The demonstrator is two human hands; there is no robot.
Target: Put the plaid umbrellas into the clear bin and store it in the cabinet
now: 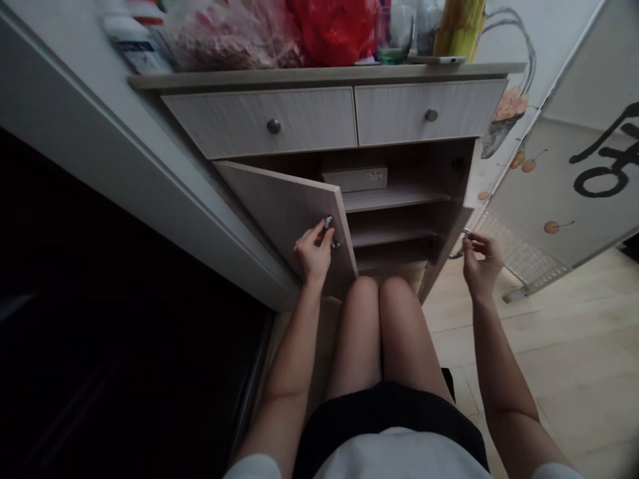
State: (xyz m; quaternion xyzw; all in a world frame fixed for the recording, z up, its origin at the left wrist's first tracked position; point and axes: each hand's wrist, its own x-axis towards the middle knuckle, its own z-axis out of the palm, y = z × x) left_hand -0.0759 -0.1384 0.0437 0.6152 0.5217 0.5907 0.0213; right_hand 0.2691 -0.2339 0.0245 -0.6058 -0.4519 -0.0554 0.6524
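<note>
Door-handling step, I'd say: left hand point(315, 249) pinching the curved silver metal handle point(328, 221), flat greyish wooden left door point(284, 213) behind its fingertips; right hand point(482, 263) gripping the twin silver handle point(467, 232), matching right door point(446, 249) beside those fingers. Next move calls for steady grips.

You see a red plastic bag point(333, 30) beside a clear glass point(395, 32). A white bottle point(136, 45) stands to your left.

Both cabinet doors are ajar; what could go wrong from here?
The left greyish wooden door could knock the bare knees beside it. The left hand, pinching that door's silvery metal handle, might slip. The clear, green-bottomed drinking glass near the front edge of the greyish wooden top could topple if jolted.
</note>
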